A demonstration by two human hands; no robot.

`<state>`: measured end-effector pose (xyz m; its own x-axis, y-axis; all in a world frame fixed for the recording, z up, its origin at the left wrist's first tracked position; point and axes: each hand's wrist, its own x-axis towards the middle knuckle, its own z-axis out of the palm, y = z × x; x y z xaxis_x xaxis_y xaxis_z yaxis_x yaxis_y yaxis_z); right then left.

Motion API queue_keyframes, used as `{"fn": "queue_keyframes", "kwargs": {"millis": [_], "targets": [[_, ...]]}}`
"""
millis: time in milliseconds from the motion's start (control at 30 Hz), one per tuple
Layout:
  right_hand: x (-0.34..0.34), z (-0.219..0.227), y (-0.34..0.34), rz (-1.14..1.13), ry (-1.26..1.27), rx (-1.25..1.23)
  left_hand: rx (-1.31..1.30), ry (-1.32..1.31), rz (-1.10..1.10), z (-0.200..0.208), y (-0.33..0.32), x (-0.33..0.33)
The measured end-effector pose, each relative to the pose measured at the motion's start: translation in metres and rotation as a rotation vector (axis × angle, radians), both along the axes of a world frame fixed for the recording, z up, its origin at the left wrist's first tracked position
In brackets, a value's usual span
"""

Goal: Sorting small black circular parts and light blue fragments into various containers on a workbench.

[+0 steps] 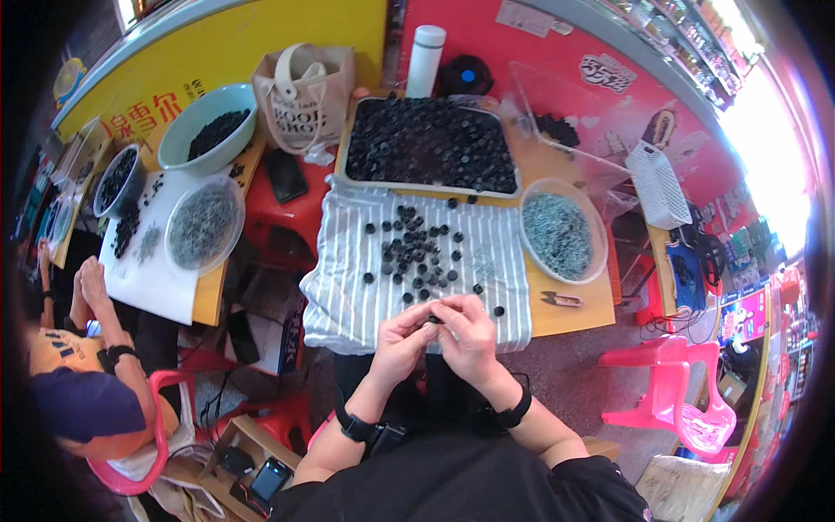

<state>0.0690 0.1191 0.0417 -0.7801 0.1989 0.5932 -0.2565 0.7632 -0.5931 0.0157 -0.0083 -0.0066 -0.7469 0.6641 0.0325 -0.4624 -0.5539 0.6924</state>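
My left hand and my right hand meet at the front edge of a striped grey cloth. The fingertips of both are pinched around a small black round piece, mostly hidden by the fingers. Just beyond them, a loose pile of black round cap-like pieces lies on the cloth, a few scattered apart. Thin silvery bits lie to the right of that pile. Behind the cloth, a white-rimmed tray is full of similar black pieces. A round clear bowl at the right holds many thin silvery metal bits.
Small thread snips lie on the table at the right. A white bottle and a canvas bag stand at the back. On the left table are a green basin and another bowl; a co-worker sits there. Pink stools stand right.
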Motion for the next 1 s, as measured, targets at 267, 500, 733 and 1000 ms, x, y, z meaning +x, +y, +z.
{"fn": "queue_keyframes", "kwargs": {"millis": [267, 500, 733, 1000], "targets": [[0.005, 0.019, 0.007, 0.008, 0.006, -0.031, 0.101, -0.021, -0.065, -0.002, -0.001, -0.004], [0.008, 0.036, 0.027, 0.109, -0.083, -0.304, 0.099, 0.020, -0.074, -0.005, -0.002, -0.007], [-0.071, 0.126, 0.179, -0.180, 0.155, -0.008, 0.050, 0.054, -0.082, -0.006, 0.001, -0.004], [-0.087, 0.121, 0.138, 0.012, -0.264, -0.078, -0.018, 0.034, -0.070, -0.007, -0.004, -0.005]]}}
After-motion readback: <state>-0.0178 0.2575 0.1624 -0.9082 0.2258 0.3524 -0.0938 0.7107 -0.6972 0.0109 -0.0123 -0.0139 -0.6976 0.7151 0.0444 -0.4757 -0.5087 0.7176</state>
